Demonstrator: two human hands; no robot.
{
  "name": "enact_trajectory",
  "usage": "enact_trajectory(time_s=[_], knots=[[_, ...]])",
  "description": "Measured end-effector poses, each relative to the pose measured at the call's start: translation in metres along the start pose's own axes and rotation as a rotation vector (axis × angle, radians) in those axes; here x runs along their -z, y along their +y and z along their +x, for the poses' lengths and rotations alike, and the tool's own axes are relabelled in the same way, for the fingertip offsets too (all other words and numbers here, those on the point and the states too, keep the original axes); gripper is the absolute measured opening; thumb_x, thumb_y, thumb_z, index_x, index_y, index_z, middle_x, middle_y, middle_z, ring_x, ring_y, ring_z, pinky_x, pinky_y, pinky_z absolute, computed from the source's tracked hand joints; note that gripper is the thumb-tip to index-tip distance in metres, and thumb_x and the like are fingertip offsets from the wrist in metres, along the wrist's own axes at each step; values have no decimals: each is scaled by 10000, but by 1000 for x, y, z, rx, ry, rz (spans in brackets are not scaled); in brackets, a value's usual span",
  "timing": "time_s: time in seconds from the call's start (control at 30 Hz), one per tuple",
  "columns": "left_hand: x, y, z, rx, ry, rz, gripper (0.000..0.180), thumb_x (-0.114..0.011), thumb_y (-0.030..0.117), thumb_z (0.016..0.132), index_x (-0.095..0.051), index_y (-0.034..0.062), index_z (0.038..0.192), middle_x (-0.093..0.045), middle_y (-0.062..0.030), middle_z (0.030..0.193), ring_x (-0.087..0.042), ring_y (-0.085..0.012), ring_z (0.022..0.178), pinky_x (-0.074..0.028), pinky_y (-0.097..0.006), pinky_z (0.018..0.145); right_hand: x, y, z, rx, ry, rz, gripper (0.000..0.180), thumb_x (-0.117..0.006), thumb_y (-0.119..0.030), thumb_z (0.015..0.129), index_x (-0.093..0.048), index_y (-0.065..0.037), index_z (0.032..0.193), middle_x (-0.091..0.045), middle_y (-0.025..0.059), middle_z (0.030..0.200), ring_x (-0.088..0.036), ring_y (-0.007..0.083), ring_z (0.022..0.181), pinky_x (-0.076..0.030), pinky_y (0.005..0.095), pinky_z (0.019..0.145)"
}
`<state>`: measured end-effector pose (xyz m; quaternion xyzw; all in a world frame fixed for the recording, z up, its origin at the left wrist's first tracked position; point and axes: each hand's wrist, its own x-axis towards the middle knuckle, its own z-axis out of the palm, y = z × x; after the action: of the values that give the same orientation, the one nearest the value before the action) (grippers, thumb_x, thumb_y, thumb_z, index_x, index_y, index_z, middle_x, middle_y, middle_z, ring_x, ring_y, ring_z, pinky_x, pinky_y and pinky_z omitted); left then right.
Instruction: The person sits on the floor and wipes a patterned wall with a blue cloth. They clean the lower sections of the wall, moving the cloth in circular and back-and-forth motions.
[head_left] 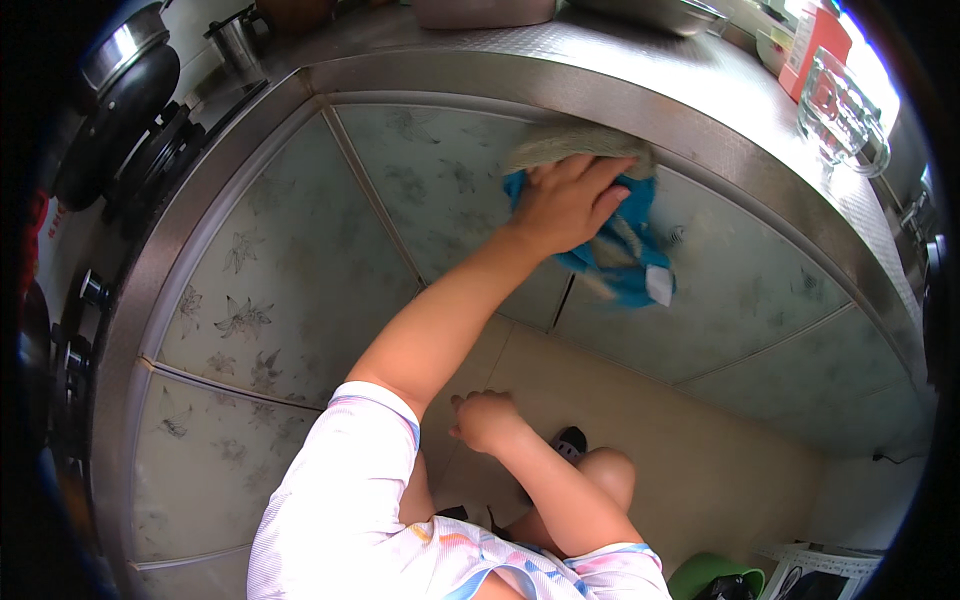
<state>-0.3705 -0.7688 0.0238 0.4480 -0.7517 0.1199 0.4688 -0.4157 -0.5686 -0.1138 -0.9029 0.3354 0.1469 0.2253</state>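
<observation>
My left hand (572, 208) is pressed over a blue and beige cleaning cloth (640, 205), its fingers gripping the fabric. The cloth lies against the upper part of a frosted cabinet door (440, 170) with a leaf pattern, just under the steel counter edge. A loose end with a white tag hangs down below my fingers and looks blurred. Lower down, my right hand (485, 420) hovers above my legs with its fingers loosely curled. Nothing shows in it.
A glass mug (842, 115) and a red-and-white bottle (815, 45) stand on the steel counter (720, 85) at the right. Pots (125, 50) and a stove with knobs (95, 290) are at the left. A green bin (700, 575) sits at the lower right on the beige floor (720, 450).
</observation>
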Motion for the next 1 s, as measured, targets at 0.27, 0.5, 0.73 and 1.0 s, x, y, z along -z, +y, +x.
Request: enact_trajectory(time_s=[0.27,0.5,0.73,1.0], knots=[[22,-164,-39,170,222,789,587,-583,449,965,-492,66,1400,-611,-173,1203,-580,-379,1035,-426,-500,851,-2,13,-26,-1,37,-13,489,-659,-414,918,-586,-90,1277,-689,131,1082,-670,311,1014,-525,458,834],[57,-323,-33,602,685,998,641,-410,498,1036,-326,147,1565,-401,-77,1531,-395,-249,1362,-345,-438,1045,-8,30,-58,-59,65,-12,532,-672,-411,905,-566,-100,1324,-687,112,1080,-664,303,1011,-511,459,821],[7,-172,-7,905,540,300,771,-409,483,1027,-67,119,1615,-128,-143,1669,-171,-328,1525,-217,-495,1207,0,34,-72,-51,42,33,512,-667,-403,911,-576,-90,1306,-685,114,1106,-653,310,1046,-500,475,840],[-113,24,-60,624,346,44,780,-544,360,993,-186,-77,1530,-257,-342,1532,-328,-519,1347,-222,-536,1146,10,15,-62,4,-45,18,493,-658,-414,919,-613,-79,1278,-666,133,1173,-636,325,1089,-500,516,890]])
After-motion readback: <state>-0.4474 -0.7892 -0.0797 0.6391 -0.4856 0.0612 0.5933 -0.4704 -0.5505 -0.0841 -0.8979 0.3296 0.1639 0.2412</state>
